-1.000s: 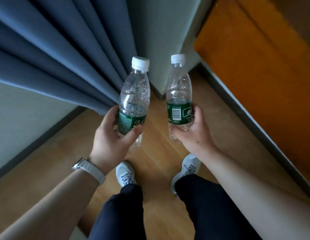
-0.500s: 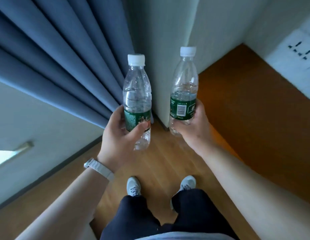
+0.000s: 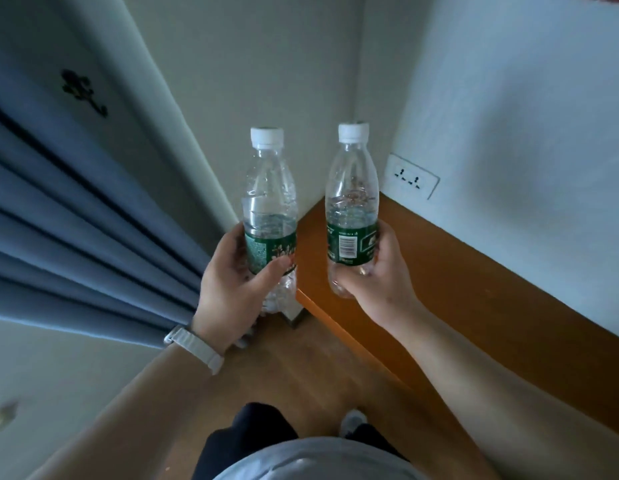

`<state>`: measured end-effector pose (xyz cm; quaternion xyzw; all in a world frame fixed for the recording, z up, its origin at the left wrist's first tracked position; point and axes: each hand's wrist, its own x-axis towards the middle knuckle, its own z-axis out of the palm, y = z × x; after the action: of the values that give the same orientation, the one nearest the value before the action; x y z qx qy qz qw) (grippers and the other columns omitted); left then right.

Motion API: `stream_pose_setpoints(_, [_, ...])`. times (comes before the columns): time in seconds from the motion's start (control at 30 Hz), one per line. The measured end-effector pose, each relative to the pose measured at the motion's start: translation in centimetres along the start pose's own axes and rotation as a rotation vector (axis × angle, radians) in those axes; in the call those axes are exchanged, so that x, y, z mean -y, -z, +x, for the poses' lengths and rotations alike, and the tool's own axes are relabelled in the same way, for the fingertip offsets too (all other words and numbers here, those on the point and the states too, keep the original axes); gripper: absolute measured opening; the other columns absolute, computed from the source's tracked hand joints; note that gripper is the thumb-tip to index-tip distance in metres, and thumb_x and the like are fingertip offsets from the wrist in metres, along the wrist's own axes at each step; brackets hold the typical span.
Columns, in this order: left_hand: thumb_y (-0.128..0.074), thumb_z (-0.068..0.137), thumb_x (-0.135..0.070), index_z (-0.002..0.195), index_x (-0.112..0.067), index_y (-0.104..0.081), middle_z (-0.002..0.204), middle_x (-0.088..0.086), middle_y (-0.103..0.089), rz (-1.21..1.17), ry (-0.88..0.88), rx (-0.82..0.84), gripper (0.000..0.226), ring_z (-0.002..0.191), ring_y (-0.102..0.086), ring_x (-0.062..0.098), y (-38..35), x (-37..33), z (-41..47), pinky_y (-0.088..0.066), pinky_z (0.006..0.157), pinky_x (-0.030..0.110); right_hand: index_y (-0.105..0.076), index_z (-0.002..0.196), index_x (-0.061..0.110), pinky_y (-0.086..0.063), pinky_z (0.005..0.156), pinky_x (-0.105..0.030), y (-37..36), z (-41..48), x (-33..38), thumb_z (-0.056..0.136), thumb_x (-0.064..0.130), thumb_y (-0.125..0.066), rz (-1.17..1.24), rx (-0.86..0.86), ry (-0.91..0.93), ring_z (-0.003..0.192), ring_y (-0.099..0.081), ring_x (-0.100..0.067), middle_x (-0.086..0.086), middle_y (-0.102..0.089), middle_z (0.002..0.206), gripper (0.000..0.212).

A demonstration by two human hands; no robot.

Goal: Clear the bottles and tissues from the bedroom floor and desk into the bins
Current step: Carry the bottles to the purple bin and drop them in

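Note:
Two clear plastic bottles with white caps and green labels stand upright in my hands at chest height. My left hand (image 3: 231, 292) grips the left bottle (image 3: 269, 202) round its label and lower body. My right hand (image 3: 377, 282) holds the right bottle (image 3: 353, 199) the same way, barcode facing me. The two bottles are apart, side by side. Both look empty. No bin or tissue is in view.
An orange-brown wooden desk (image 3: 474, 299) runs along the white wall on the right, with a wall socket (image 3: 412, 176) above it. Blue curtains (image 3: 76, 237) hang at the left. Wood floor (image 3: 283, 368) lies below, with my legs and a shoe at the bottom.
The view has tilted up and turned right: the desk top and wall socket now show, and my feet have dropped to the bottom edge. Both hands still hold their bottles upright.

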<state>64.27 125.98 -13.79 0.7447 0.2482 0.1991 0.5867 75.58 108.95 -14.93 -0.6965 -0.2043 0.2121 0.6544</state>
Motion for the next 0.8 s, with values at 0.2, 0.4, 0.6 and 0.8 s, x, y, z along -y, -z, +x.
stream_pose_setpoints(0.2, [-0.079, 0.08, -0.019, 0.134, -0.015, -0.051, 0.117, -0.003, -0.069, 0.003, -0.06, 0.176, 0.061, 0.103, -0.068, 0.012, -3.5, -2.9, 3.5, -0.058, 0.083, 0.031, -0.043, 0.109, 0.03, -0.054, 0.057, -0.028, 4.1, -1.0, 2.3, 0.077, -0.008, -0.072, -0.04, -0.215, 0.042, 0.08, -0.059, -0.019, 0.001, -0.061, 0.083, 0.057])
stream_pose_setpoints(0.4, [-0.079, 0.08, -0.016, 0.128, -0.019, -0.055, 0.104, -0.009, -0.072, 0.0, -0.137, 0.405, 0.054, 0.091, -0.07, 0.004, -7.9, -4.7, 8.1, -0.058, 0.073, 0.022, -0.045, 0.121, 0.026, -0.053, 0.054, -0.034, 6.8, -1.5, 2.6, 0.074, 0.001, -0.074, -0.088, -0.48, -0.021, 0.065, -0.063, -0.023, -0.013, -0.062, 0.086, 0.061])
stream_pose_setpoints(0.6, [-0.077, 0.08, -0.022, 0.131, -0.019, -0.054, 0.117, -0.001, -0.069, -0.074, -0.152, 0.763, 0.056, 0.103, -0.068, 0.017, -11.7, -5.6, 11.3, -0.06, 0.078, 0.033, -0.034, 0.133, 0.026, -0.048, 0.061, -0.008, 6.7, -4.1, 4.8, 0.081, 0.008, -0.075, -0.165, -0.841, -0.102, 0.089, -0.058, 0.014, 0.013, -0.055, 0.112, 0.069])
stream_pose_setpoints(0.8, [-0.075, 0.083, -0.028, 0.131, -0.027, -0.052, 0.119, -0.011, -0.066, -0.088, -0.202, 0.985, 0.053, 0.101, -0.066, 0.005, -14.3, -6.5, 10.9, -0.061, 0.078, 0.035, -0.033, 0.141, 0.024, -0.049, 0.082, -0.019, 5.4, -7.9, 5.2, 0.077, 0.021, -0.078, -0.236, -1.13, -0.177, 0.111, -0.054, 0.001, 0.008, -0.051, 0.129, 0.079])
